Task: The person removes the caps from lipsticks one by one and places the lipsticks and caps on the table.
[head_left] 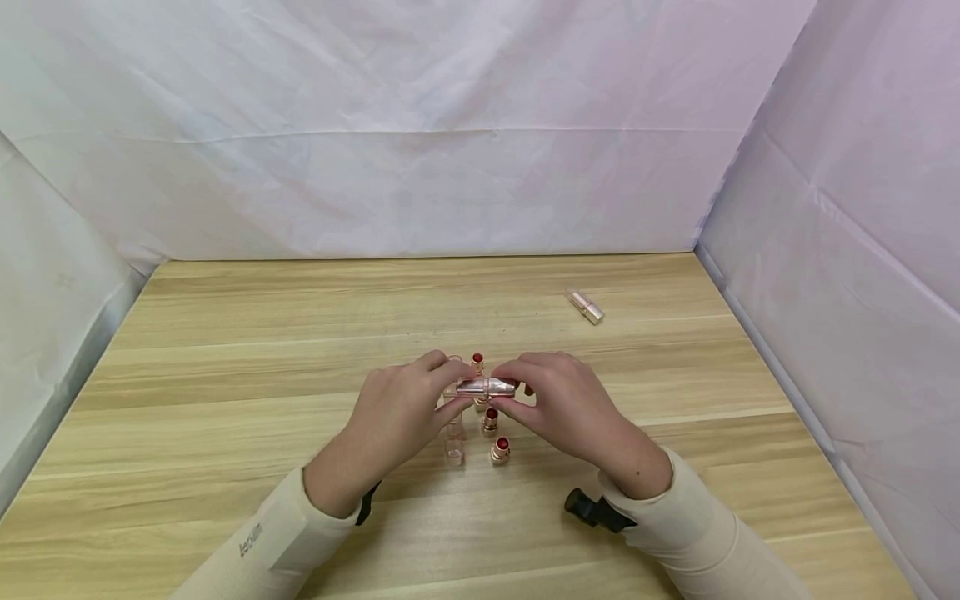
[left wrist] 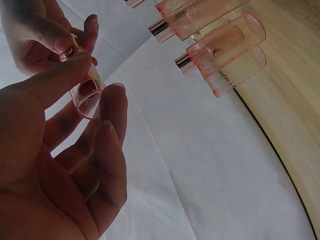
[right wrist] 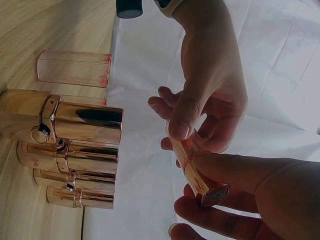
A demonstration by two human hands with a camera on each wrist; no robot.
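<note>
A gold lipstick point(head_left: 486, 387) with a clear cap over its top lies level between both hands, above the table. My left hand point(head_left: 408, 402) pinches the clear cap end between thumb and fingers, and the dark red tip point(left wrist: 87, 88) shows through the cap in the left wrist view. My right hand point(head_left: 566, 406) grips the gold base, whose round bottom label point(right wrist: 216, 195) faces the right wrist camera. Under the hands stand several uncapped gold lipsticks point(head_left: 500, 451) in a row. Left of them is a row of clear caps point(head_left: 454, 451), partly hidden by my left hand.
Another capped lipstick point(head_left: 585, 307) lies on its side at the back right of the wooden table point(head_left: 262, 333). White cloth walls point(head_left: 420, 183) border the table at the back and sides. Standing lipsticks point(right wrist: 87, 123) and a clear cap point(right wrist: 73, 68) are close below the hands.
</note>
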